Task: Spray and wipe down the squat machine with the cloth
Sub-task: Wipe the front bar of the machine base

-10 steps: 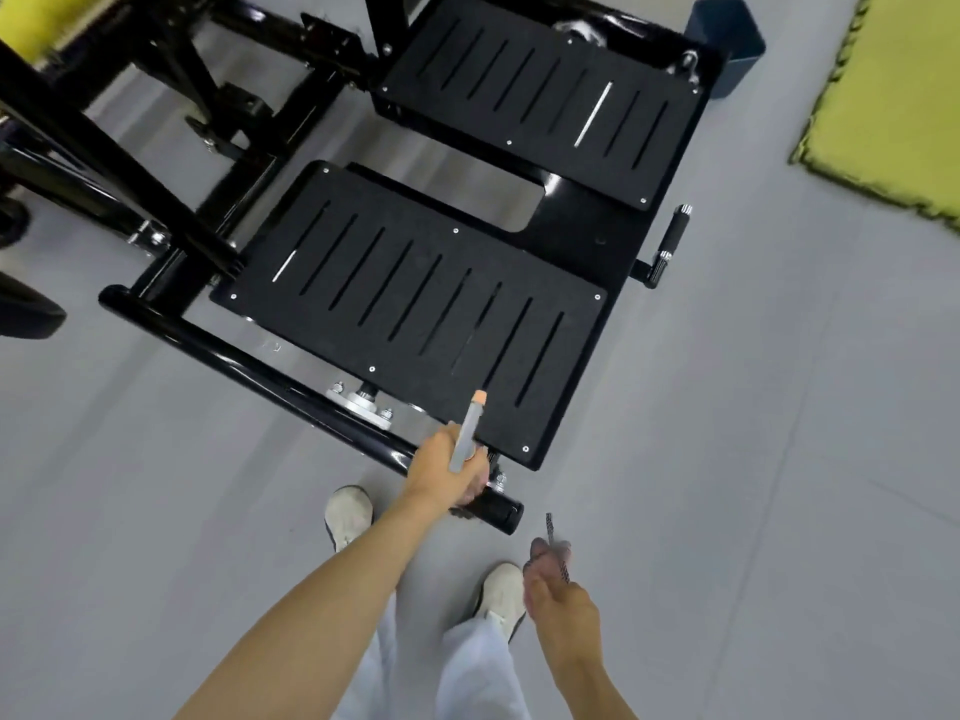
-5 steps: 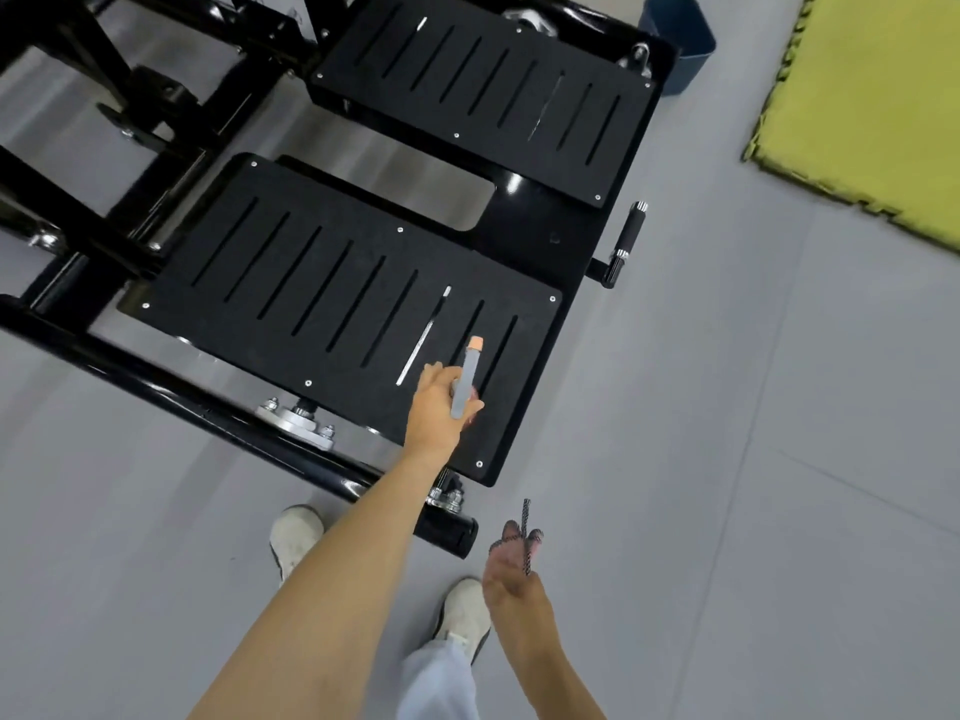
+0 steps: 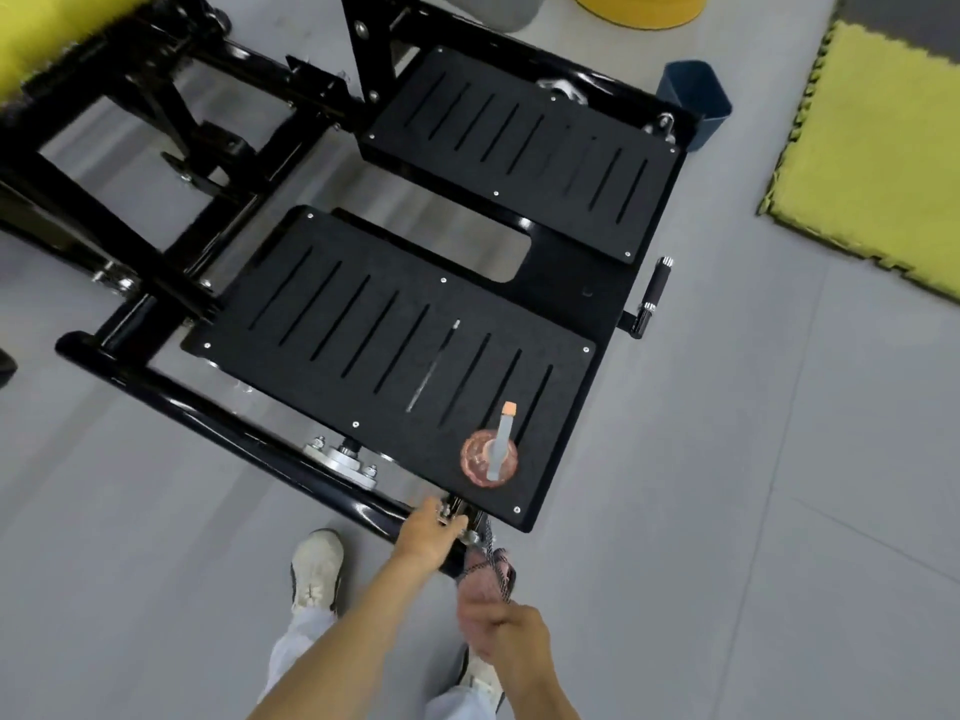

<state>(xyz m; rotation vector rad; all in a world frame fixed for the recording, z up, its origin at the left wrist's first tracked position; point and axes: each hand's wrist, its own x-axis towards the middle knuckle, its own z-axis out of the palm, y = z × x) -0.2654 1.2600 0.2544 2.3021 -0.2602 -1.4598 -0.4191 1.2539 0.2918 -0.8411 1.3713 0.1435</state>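
Steel first, at the far left: looking along the glossy black base tube of the squat machine, running under the near footplate. Reaching to the near end of that tube with the left hand, fingers loosely stretched toward the bolts there and grasping nothing visible; blurring too much for telling whether touching the metal. Seeing the spray bottle just right of that, standing upright on the near right corner of the footplate, free of both hands, nozzle pointing away. Gripping the cloth, a bunched dark-meshed piece, in the right hand, fingers clenching round its lower part, holding it just off the plate's near corner, below the bottle and not yet lying on the plate.

Judging the step as the turn from spraying to wiping: bottle standing free, cloth at the ready, no wetness showing on the black surface, so not telling how much spray is down. Expecting the next move to be calling for lifting the cloth onto the plate, flattening it under the palm and sweeping along the slots rather than across them, steering round the bottle or shifting it first, a tall narrow bottle likely tipping at a nudge.

Noting farther right the side handle sticking out of the frame, probably needing the cloth too, then the blue bin and the yellow mat, neither mattering here
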